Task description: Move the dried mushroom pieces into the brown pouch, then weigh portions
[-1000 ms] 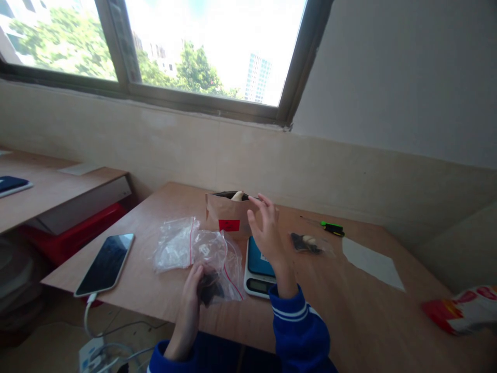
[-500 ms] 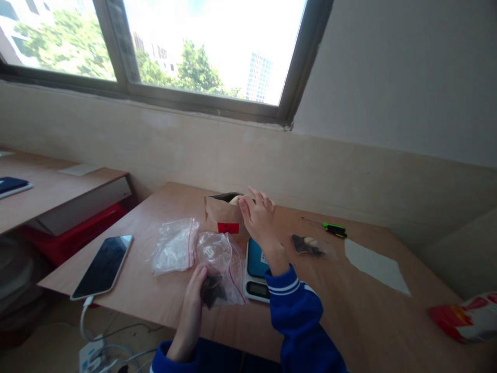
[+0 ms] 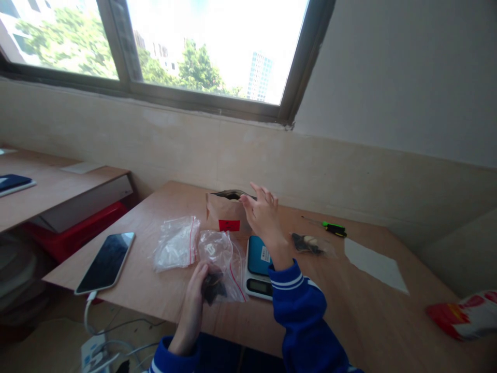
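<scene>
My left hand (image 3: pixel 195 287) grips a clear zip bag (image 3: pixel 237 280) with dark pieces (image 3: pixel 213 288) at its lower end, close to the table's front edge. My right hand (image 3: pixel 264 212) is raised at the right end of an open brown paper pouch (image 3: pixel 213 211), fingers spread and nothing visible in them. The pouch stands upright and has a red label (image 3: pixel 229 225); its inside is mostly hidden. Below my right wrist lies a kitchen scale (image 3: pixel 258 259) with a blue top, partly covered by my sleeve. A pile of clear zip bags (image 3: pixel 176 246) lies left of the held one.
A phone (image 3: pixel 105 263) with a white cable lies at the left edge. To the right are a filled clear bag (image 3: pixel 310 243), a green-and-black screwdriver (image 3: pixel 334 228) and a white paper sheet (image 3: pixel 375 265). A red-and-white packet (image 3: pixel 462 315) is at far right.
A pale piece by my right fingers at the pouch mouth no longer shows there. My right hand has shifted slightly right, its fingers clear of the opening. My left hand stays on the bag.
</scene>
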A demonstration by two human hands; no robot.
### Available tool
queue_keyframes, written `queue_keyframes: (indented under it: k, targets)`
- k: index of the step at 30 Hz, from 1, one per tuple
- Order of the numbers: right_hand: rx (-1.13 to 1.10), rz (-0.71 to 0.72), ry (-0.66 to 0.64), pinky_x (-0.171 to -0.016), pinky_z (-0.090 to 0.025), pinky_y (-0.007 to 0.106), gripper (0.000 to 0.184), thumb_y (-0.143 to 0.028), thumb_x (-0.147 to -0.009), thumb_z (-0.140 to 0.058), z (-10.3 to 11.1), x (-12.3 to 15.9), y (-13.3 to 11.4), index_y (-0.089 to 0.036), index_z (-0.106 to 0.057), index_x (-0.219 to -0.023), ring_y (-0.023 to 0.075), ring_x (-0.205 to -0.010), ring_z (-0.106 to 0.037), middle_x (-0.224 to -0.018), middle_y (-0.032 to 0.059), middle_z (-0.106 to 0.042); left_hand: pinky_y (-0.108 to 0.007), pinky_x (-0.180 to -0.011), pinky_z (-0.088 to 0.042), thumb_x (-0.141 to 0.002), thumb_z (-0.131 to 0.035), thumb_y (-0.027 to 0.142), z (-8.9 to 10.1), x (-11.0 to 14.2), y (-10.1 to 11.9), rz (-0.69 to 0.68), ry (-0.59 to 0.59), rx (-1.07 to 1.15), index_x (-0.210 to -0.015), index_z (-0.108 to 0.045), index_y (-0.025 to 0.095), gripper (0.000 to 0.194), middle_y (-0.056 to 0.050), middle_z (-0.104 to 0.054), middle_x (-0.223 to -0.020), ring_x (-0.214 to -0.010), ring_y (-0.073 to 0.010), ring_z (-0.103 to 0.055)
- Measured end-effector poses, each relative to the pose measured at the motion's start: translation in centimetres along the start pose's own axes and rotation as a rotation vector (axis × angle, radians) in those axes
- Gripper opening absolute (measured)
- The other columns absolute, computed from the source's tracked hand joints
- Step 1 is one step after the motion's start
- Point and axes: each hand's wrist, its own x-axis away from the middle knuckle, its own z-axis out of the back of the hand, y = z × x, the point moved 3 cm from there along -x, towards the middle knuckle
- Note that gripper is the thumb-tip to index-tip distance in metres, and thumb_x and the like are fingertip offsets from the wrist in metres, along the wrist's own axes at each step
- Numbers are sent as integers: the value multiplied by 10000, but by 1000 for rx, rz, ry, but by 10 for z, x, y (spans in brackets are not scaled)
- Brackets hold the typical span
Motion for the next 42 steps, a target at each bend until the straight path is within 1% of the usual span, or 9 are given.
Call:
queue_keyframes:
  k: [6, 9, 12, 16, 20, 25, 28, 33, 42]
  targets:
    - [-25, -26, 33, -1049, -264, 603, 540, -513, -986, -279, -9, -2, 15, -240, -742, -934, 328, -1265, -407, -1301, 114, -576, -291, -850, -477, -723, -677, 520, -1, 2, 9, -44, -38, -3, -866, -697, 187, 363, -37, -718, -933, -936, -210, -643]
    - [-126, -18, 56, -1060, -279, 556, 456, -428, -1003, -305, 8, 7, 3, -230, -716, -1002, 302, -1261, -418, -1338, 112, -536, -311, -823, -486, -752, -652, 520, -3, 4, 11, -56, -79, 19, -832, -679, 173, 357, -42, -711, -862, -852, -205, -649]
    - [-428, -82, 40, -985, -403, 427, 319, -327, -989, -367, 27, 26, -16, -203, -660, -1017, 224, -1090, -548, -1127, 97, -620, -337, -824, -492, -755, -640, 540, -5, 4, 12, -27, -76, 69, -883, -674, 160, 403, -60, -716, -884, -872, -225, -657]
    - [-865, -156, -394, -763, -497, 287, 208, -257, -960, -409, 24, 59, -37, -189, -606, -955, 153, -819, -624, -873, 30, -646, -334, -870, -483, -767, -625, 549, -4, 5, 13, -53, -54, 94, -950, -660, 181, 413, -48, -711, -942, -928, -220, -652]
    - [-836, -106, -735, -701, -474, 260, 141, -204, -909, -506, 8, 83, -47, -186, -640, -951, 144, -759, -613, -867, 18, -663, -315, -906, -470, -797, -598, 554, 0, 9, 16, -163, 7, -8, -1018, -646, 231, 394, -34, -687, -1053, -1071, -223, -614]
    - [-790, -149, -725, -708, -463, 279, 160, -316, -895, -583, -2, 88, -57, -192, -670, -946, 169, -773, -616, -878, 33, -679, -302, -865, -498, -773, -654, 474, 7, 13, 10, -119, 70, -74, -1076, -639, 275, 362, -44, -663, -1194, -1179, -247, -572]
    - [-773, -161, -769, -680, -458, 277, 166, -271, -889, -582, -5, 89, -62, -192, -668, -1008, 171, -748, -613, -859, 29, -679, -311, -823, -517, -759, -667, 462, 8, 13, 10, -109, 92, -57, -1082, -632, 262, 381, -69, -663, -1196, -1204, -275, -555]
    - [-800, -164, -809, -721, -464, 297, 92, -243, -873, -594, -11, 95, -58, -176, -625, -927, 175, -778, -623, -841, 28, -671, -301, -973, -451, -810, -598, 514, 2, 11, 23, -182, 43, -85, -1098, -638, 238, 401, -62, -653, -1187, -1208, -235, -546]
    - [-1156, -287, -871, -633, -461, 242, 276, -364, -831, -655, -24, 109, -62, -197, -561, -1029, 114, -692, -557, -813, -13, -579, -318, -1054, -390, -838, -546, 561, 0, 10, 25, -177, -5, -102, -1123, -628, 245, 434, -58, -644, -1203, -1214, -219, -541]
